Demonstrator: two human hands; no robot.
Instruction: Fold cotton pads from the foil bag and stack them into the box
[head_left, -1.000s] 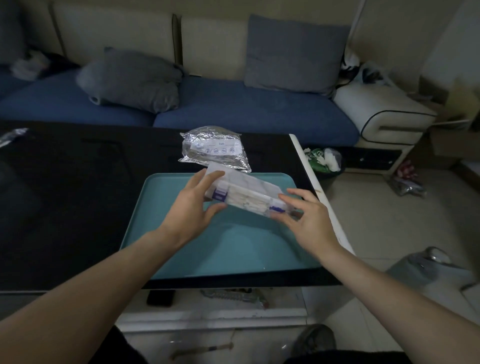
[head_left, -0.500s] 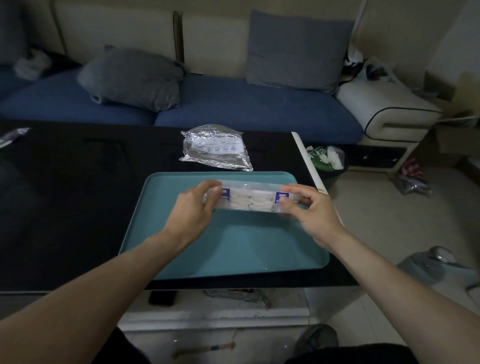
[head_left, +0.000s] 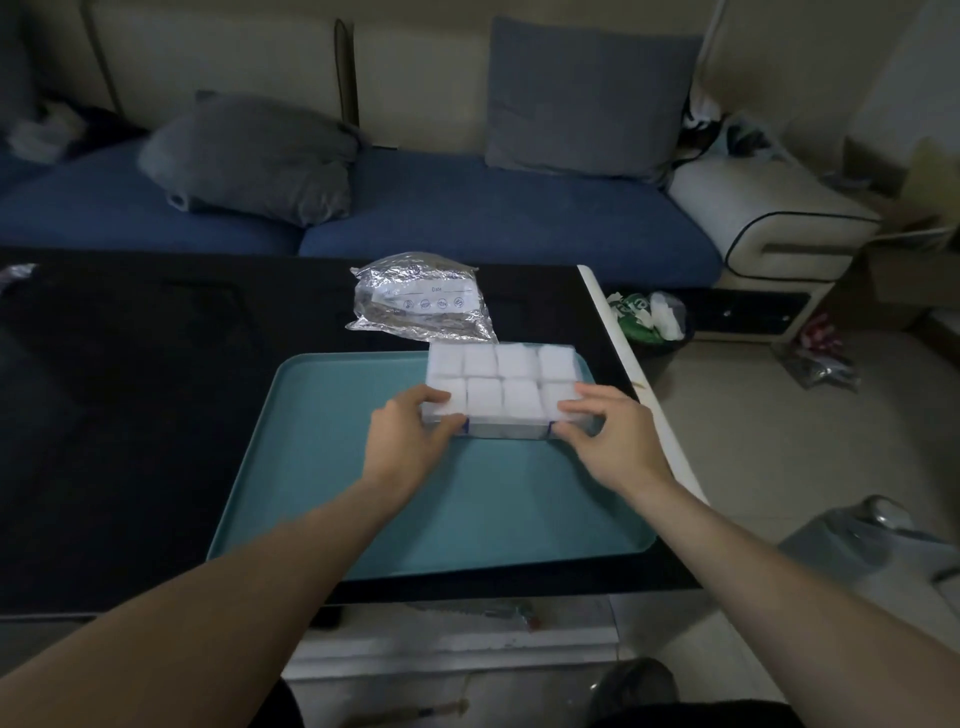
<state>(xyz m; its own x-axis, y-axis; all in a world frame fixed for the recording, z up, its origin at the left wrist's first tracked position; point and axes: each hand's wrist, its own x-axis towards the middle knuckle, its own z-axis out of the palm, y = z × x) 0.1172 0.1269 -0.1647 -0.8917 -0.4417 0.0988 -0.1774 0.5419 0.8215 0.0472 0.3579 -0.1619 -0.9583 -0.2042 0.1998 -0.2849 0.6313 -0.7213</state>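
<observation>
A clear plastic box (head_left: 501, 387) with several compartments full of white folded cotton pads lies flat at the far right part of the teal tray (head_left: 363, 499). My left hand (head_left: 408, 441) grips its near left corner, fingers on top and thumb on the front side. At the near right corner my right hand (head_left: 608, 436) holds it the same way. The crumpled silver foil bag (head_left: 421, 301) lies on the black table just beyond the tray.
The black table (head_left: 130, 415) ends at a white edge (head_left: 623, 364) on the right, with tiled floor beyond. A bin with a green bag (head_left: 649, 317) stands by that edge. A blue sofa with grey cushions (head_left: 249, 156) runs behind the table.
The box was held tilted on edge above the tray; it has turned flat, top side up, and now sits toward the tray's far right with both hands at its near corners.
</observation>
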